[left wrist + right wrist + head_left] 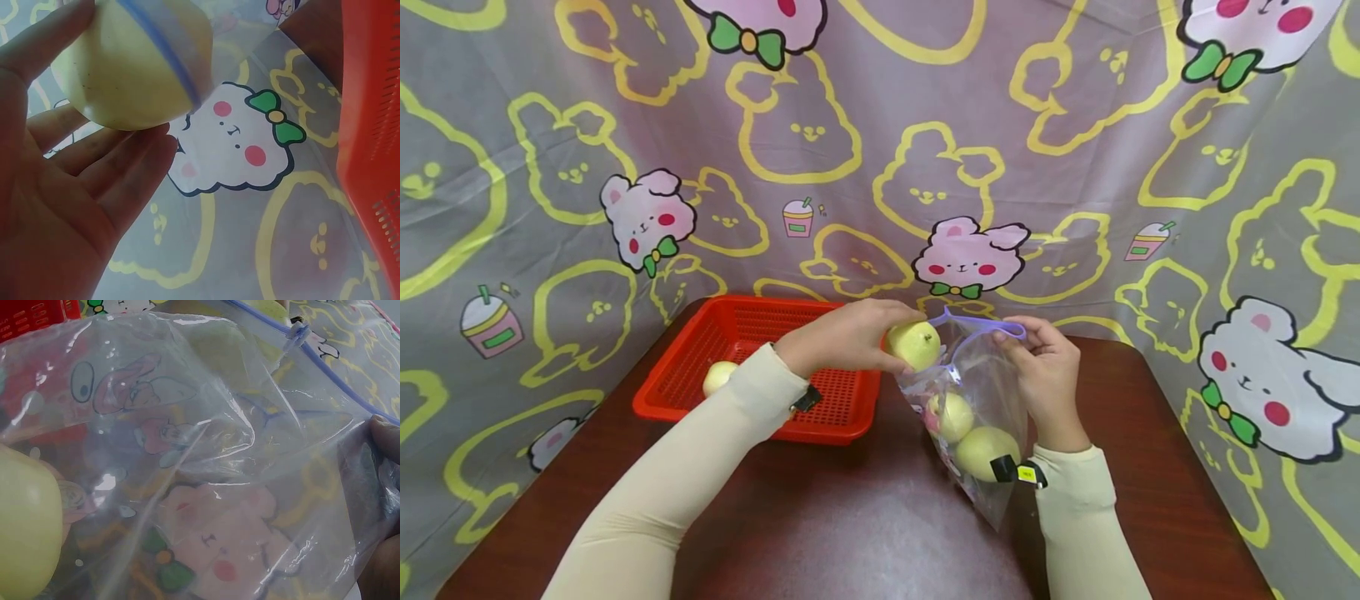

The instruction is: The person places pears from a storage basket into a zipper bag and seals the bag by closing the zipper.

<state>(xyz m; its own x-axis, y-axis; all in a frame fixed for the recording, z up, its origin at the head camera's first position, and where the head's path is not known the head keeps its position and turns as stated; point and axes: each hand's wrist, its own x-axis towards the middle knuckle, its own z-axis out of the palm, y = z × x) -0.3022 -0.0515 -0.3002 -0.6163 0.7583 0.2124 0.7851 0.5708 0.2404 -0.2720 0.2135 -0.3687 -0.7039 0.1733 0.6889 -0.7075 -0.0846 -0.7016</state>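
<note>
The bag [996,379] is thin, clear plastic, glossy and creased, with sharp white highlights along its folds and coloured prints on its film. Its zip strip [344,389] looks like smooth purple-blue plastic. The raised fruit [913,346] has smooth skin with a soft sheen and tiny dark specks. The basket [835,429] is red plastic, pierced like mesh, with a mild shine. The desk [850,517] looks like dark polished wood, reflecting pale light. The hanging backdrop [865,100] resembles wrinkled printed cloth, faintly lustrous. The sleeves [640,512] are matt cloth.
</note>
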